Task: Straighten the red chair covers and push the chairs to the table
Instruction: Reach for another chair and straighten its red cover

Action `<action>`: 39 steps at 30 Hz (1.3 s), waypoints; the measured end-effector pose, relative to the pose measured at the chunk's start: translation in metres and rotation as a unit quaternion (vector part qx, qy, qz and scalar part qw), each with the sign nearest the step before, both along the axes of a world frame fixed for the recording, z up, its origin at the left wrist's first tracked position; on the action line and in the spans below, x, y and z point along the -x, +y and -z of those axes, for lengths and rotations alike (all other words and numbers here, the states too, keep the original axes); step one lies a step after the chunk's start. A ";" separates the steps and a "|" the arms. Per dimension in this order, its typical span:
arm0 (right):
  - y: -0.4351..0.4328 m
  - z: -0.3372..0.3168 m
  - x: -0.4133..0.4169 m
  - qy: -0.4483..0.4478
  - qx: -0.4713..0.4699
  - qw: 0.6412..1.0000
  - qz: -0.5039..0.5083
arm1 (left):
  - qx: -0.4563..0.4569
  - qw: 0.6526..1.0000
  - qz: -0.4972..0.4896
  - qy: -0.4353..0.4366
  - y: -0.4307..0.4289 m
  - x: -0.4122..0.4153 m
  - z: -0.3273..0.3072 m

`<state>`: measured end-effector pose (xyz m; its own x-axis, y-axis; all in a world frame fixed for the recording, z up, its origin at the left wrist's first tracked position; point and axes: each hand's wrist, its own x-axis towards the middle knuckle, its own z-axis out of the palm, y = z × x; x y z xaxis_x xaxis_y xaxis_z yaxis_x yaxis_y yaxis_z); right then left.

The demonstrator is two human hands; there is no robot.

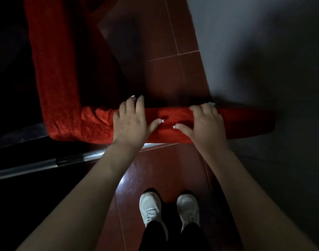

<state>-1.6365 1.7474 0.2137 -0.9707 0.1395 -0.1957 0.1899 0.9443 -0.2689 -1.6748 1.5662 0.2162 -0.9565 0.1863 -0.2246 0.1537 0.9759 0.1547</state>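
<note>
A red chair cover (245, 122) wraps the top of a chair back that runs across the middle of the head view. My left hand (130, 122) lies over its top edge, fingers curled over the far side, thumb on the near face. My right hand (206, 122) grips the same edge further right. The fabric is bunched and wrinkled just left of my left hand. A second chair back in a red cover (53, 60) stands at the left, running away from me. The table is not clearly visible.
A dark red tiled floor (173, 69) lies beyond the chair. A grey wall (263, 42) rises at the right. A shiny metal rail (37, 165) crosses the lower left. My white shoes (150, 207) stand on the tiles below.
</note>
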 end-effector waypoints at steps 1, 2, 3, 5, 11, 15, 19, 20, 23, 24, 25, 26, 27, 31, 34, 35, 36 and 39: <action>0.003 0.005 0.004 -0.012 0.003 1.000 -0.027 | -0.001 0.999 0.032 -0.017 -0.002 0.005 0.007; 0.006 0.011 0.007 -0.029 0.003 0.998 -0.052 | -0.006 0.997 0.063 -0.037 -0.005 0.010 0.013; 0.010 0.017 0.010 -0.048 0.001 0.996 -0.072 | -0.004 0.994 0.091 -0.056 -0.007 0.014 0.019; 0.016 0.026 0.016 -0.087 -0.009 0.992 -0.091 | 0.027 0.987 0.136 -0.080 -0.012 0.019 0.028; 0.014 0.041 0.022 -0.030 -0.062 0.995 -0.070 | 0.028 0.985 0.157 -0.062 -0.016 0.024 0.038; 0.008 0.044 0.022 -0.003 -0.054 0.997 -0.053 | 0.054 0.983 0.169 -0.054 -0.019 0.027 0.036; 0.003 0.046 0.021 0.013 -0.035 0.998 -0.042 | 0.053 0.980 0.182 -0.054 -0.027 0.029 0.034; -0.001 0.045 0.019 0.016 -0.033 0.999 -0.040 | 0.050 0.980 0.185 -0.056 -0.031 0.028 0.033; -0.019 0.041 0.005 0.021 -0.025 0.999 -0.028 | 0.040 0.978 0.193 -0.067 -0.047 0.022 0.030; -0.027 0.039 -0.002 0.017 -0.024 0.999 -0.024 | 0.038 0.977 0.196 -0.075 -0.053 0.018 0.028; -0.034 0.038 -0.010 0.010 -0.027 0.999 -0.019 | 0.035 0.976 0.202 -0.080 -0.059 0.013 0.027; -0.041 0.038 -0.018 0.004 -0.033 0.999 -0.015 | 0.031 0.974 0.207 -0.084 -0.065 0.008 0.026; -0.048 0.037 -0.026 0.004 -0.040 0.999 -0.010 | 0.029 0.973 0.210 -0.087 -0.070 0.004 0.025; -0.069 0.038 -0.051 0.058 -0.039 0.997 0.020 | 0.039 0.974 0.197 -0.100 -0.078 -0.006 0.027; -0.070 0.041 -0.057 0.075 -0.033 0.997 0.014 | 0.066 0.974 0.194 -0.094 -0.075 -0.009 0.027; -0.068 0.043 -0.058 0.089 -0.031 0.996 0.001 | 0.064 0.975 0.193 -0.091 -0.075 -0.010 0.026; -0.065 0.045 -0.059 0.110 -0.034 0.993 -0.016 | 0.058 0.976 0.191 -0.089 -0.075 -0.012 0.025; -0.057 0.054 -0.061 0.189 -0.045 0.979 -0.067 | 0.047 0.978 0.186 -0.084 -0.075 -0.014 0.024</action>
<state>-1.5752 1.6905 0.1598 -0.9820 0.0059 0.1886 -0.0344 0.9771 -0.2098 -1.6610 1.4915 0.1926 -0.7743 0.4859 -0.4055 0.4814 0.8681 0.1210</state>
